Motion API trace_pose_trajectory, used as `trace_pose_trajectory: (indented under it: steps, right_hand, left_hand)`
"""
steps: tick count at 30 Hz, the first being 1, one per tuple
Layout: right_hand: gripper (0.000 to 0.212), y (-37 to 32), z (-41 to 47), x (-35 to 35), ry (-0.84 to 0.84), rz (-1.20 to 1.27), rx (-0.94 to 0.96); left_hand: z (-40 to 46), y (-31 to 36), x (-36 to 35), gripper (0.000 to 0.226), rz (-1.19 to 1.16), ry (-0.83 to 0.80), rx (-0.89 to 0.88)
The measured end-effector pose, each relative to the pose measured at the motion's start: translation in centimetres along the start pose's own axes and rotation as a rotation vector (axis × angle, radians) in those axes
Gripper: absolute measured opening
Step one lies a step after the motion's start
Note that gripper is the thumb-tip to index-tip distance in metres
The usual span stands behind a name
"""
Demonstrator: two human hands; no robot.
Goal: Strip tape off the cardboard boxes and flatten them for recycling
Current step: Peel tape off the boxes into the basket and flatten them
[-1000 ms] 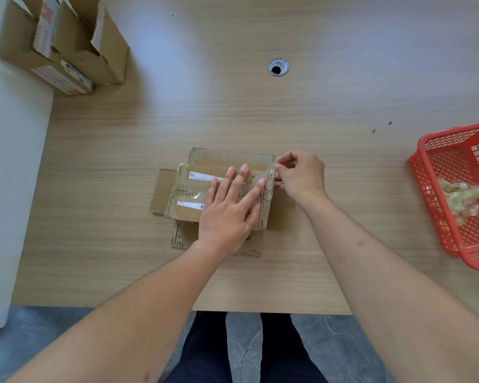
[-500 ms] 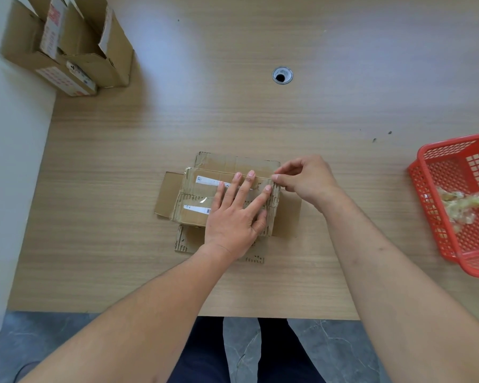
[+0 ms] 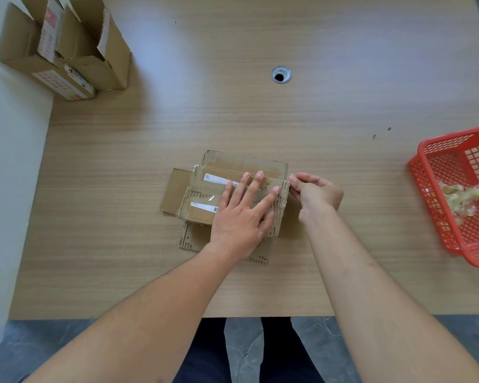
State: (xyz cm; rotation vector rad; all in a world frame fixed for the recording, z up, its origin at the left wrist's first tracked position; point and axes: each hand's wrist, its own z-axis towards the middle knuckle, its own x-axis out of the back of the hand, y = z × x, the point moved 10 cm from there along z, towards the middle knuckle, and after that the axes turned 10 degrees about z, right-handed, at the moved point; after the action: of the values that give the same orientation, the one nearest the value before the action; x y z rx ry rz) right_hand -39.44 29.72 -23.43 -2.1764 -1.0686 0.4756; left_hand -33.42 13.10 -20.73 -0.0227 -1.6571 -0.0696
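**At the desk's middle, we are pinning a box down so the tape can come off**

In the centre of the desk (image 3: 260,120), we are working on a box (image 3: 205,200) that is already lying low, its flaps spread out on all four sides. Our left hand (image 3: 241,217) is lying flat on top of it, fingers straight and spread, gripping nothing. We judge it is acting as a weight, so the cardboard does not lift or slide when the tape is pulled.

Our right hand (image 3: 314,193) is sitting just beside the box's right edge, its fingertips (image 3: 293,179) pinched together at the far right corner. They seem to be nipping a loose end of clear tape (image 3: 199,169), though the strip itself is too thin and glassy there for us to be sure. Shiny tape is showing along the far edge of the top and near the white labels (image 3: 219,178), so stripping is not finished on this box.

We are keeping the red basket (image 3: 423,175) on our right, well apart from the box. It is holding a crumpled wad of peeled tape (image 3: 459,197), presumably parked on the pulling hand's side so each strip can be dropped in easily.

At the far left corner, two more boxes (image 3: 67,51) are standing upright with flaps raised, touching each other, apparently waiting their turn out of the way.

The next pull probably wants a low, steady angle, or the paper face may tear away with the tape.
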Motion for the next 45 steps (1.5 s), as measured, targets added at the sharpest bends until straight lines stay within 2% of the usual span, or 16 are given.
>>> trace_pose_trajectory:
  steps: [5, 11, 17, 22, 25, 30, 36, 45]
  right_hand:
    - [0.019, 0.1, -0.5, 2.0, 0.209, 0.105, 0.101]
    - [0.019, -0.6, -1.1, 2.8, 0.232, 0.124, 0.260]
    - [0.009, -2.4, -0.3, 2.4, 0.048, 0.079, 0.320]
    - [0.021, -1.8, -1.4, 0.2, -0.187, 0.065, 0.285]
    - [0.027, -3.0, -2.2, 0.8, -0.211, 0.108, 0.269]
    - [0.026, -7.5, -2.3, 3.6, -0.191, 0.122, 0.330]
    - [0.022, -13.7, 0.4, 9.6, -0.083, 0.070, 0.419]
    - [0.021, -21.5, 6.7, 20.2, 0.235, -0.064, 0.563]
  left_hand:
    - [0.0, 0.6, 0.0, 0.052, -0.028, -0.007, -0.038]
    - [0.1, 0.6, -0.2, 0.053, -0.028, -0.067, -0.065]
    - [0.1, 0.6, -0.3, 0.053, -0.025, -0.095, -0.065]
    - [0.5, 1.7, 0.0, 0.056, -0.111, -0.191, -0.044]
    - [0.7, 2.6, 0.1, 0.064, -0.111, -0.232, -0.045]
    - [1.1, 4.9, 0.5, 0.067, -0.098, -0.277, -0.089]
    - [2.6, 9.2, 0.8, 0.067, -0.098, -0.323, -0.103]
    - [5.5, 14.3, 1.0, 0.065, -0.126, -0.223, -0.056]
